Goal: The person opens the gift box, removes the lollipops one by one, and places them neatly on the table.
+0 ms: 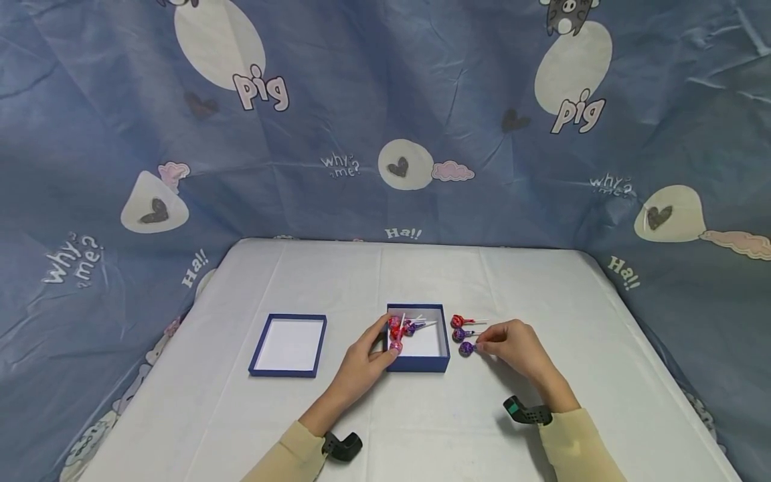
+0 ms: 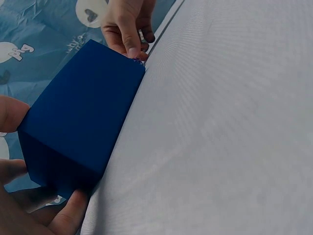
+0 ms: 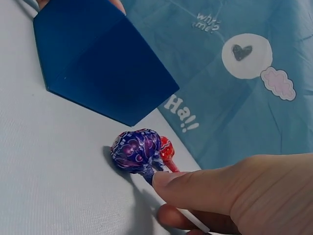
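A blue box point(image 1: 418, 364) with a white inside holds several wrapped lollipops point(image 1: 395, 333), red, pink and purple, bunched at its left. My left hand point(image 1: 360, 365) grips the box's left side, the fingers toward its back corner and the thumb toward the front. To the right of the box, a red lollipop point(image 1: 457, 321) and a purple lollipop point(image 1: 460, 335) lie on the table. My right hand point(image 1: 514, 346) pinches the stick of a nearer purple lollipop point(image 3: 134, 151), just below its wrapped head. That head is low over the cloth; whether it touches cannot be told.
A shallow blue lid point(image 1: 289, 344), white inside, lies to the left of the box. White cloth covers the table point(image 1: 421, 422). Behind the table hangs a blue printed curtain point(image 1: 337, 120), which also runs along both sides.
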### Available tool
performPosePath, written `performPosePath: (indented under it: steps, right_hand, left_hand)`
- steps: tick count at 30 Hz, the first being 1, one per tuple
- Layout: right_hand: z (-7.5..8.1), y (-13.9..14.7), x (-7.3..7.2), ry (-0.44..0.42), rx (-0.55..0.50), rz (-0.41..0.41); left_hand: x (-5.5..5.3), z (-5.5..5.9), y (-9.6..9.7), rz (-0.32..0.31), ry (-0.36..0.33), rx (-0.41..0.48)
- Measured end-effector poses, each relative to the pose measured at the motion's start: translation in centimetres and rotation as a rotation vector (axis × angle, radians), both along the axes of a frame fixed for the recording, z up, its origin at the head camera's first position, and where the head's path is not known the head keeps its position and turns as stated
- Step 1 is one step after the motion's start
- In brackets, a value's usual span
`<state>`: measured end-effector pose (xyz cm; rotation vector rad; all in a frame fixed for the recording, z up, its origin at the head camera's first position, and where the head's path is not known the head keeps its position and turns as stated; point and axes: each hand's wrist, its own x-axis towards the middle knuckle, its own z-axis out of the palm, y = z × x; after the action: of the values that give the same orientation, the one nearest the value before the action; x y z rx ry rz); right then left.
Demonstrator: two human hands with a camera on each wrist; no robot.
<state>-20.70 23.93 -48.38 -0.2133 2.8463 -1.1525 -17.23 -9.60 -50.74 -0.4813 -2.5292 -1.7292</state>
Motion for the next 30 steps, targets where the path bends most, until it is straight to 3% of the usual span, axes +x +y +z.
performPosePath:
  steps: [7, 12, 19, 30]
  right_hand:
    - [-0.12, -0.06, -0.17, 0.024, 0.042, 0.005]
    - [-0.19, -0.24, -0.10, 0.030, 0.050, 0.009]
    - [-0.51, -0.32, -0.17, 0.086, 0.053, 0.033]
    - [-0.70, -0.65, -0.15, 0.116, 0.068, 0.063]
  left_hand:
    - [0.18, 0.08, 0.04, -0.016, 0.003, 0.036]
    - [0.18, 0.26, -0.04, -0.020, 0.026, 0.007]
    - [0.14, 0.27, -0.13, -0.018, -0.011, -0.013]
    - [0.22, 0.35, -0.10, -0.009, -0.005, -0.024]
